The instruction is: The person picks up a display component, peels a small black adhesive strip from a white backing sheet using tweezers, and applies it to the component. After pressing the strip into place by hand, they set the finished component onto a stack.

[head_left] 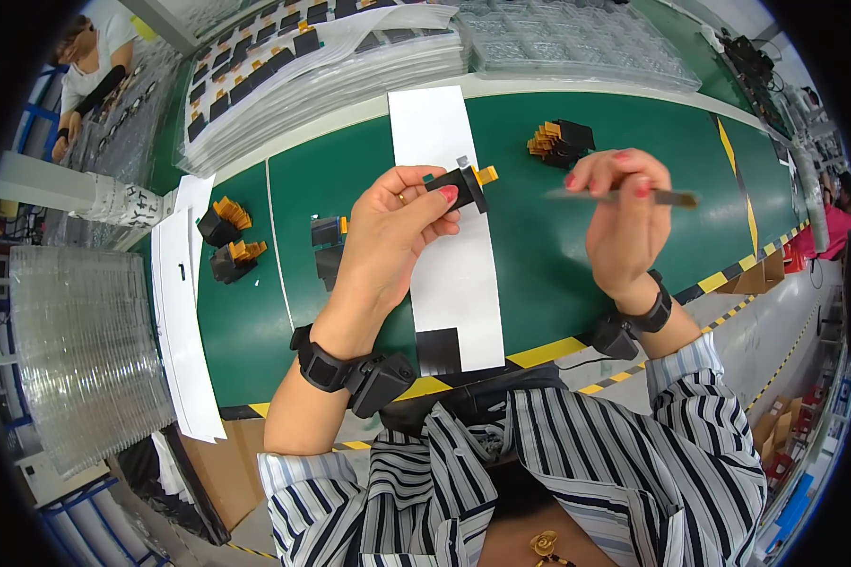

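My left hand pinches a small flat black screen module with an orange ribbon cable at its far end, held over the white paper strip. A slim pointed tool lies sideways in the fingers of my right hand, off to the right above the green mat. Motion blurs the tool, so its exact kind is unclear. Beyond my right hand sits a pile of black modules with orange cables. Partly behind my left wrist lie more modules.
Two small stacks of modules lie on the left of the green mat. Layered clear trays holding modules stand at the back, beside clear trays. Yellow-black tape edges the table. A person works at the far left.
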Demonstrator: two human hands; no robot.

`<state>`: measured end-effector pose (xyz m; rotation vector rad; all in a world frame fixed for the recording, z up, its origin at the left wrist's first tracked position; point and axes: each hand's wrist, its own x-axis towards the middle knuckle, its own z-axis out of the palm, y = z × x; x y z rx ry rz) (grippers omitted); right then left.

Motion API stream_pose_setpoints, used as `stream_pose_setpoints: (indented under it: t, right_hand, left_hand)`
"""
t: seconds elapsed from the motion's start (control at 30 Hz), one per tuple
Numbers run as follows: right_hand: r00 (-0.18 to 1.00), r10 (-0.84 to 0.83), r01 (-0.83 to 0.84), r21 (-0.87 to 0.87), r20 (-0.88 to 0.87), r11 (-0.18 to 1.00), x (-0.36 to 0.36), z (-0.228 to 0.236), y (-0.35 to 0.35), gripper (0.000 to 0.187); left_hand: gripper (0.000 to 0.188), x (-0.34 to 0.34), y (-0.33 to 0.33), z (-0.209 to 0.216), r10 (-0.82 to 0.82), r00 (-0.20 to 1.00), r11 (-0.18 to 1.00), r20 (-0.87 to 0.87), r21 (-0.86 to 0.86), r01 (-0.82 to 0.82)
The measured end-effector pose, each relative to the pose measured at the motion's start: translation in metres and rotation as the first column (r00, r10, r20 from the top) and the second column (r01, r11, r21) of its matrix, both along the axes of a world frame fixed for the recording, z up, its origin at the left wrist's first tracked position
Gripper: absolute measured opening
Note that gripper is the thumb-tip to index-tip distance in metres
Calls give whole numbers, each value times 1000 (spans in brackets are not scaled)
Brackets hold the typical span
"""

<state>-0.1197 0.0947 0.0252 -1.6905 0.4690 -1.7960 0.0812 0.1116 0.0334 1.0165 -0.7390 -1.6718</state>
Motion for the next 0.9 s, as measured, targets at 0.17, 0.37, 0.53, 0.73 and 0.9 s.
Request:
stream_pose_setpoints:
  t: [0.17,0.37,0.53,0.73,0.9]
  right_hand:
    - [968,-34,124,357,-248,926,-2,14,10,19]
    - [833,125,160,450,-539,878,6,11,4,10]
    - [872,-60,281,397,-485,874,13,17,6,8]
    - [844,-199,254,44,-499,966,17,8,21,12]
    - [846,-130,233,138,-517,963,23,6,21,14]
  left_hand:
    - [18,-2,2,-4,-53,998,998,-25,-19,52]
    - [20,-8,7,-3,-199,973,971,121,-109,212]
    - [16,-11,9,-5,-209,978,976,20,-52,209]
    - [10,-13,4,-7,23,971,999,-237,28,-17]
    - [11,-19,11,-8,-4,950,1000,-311,-8,2]
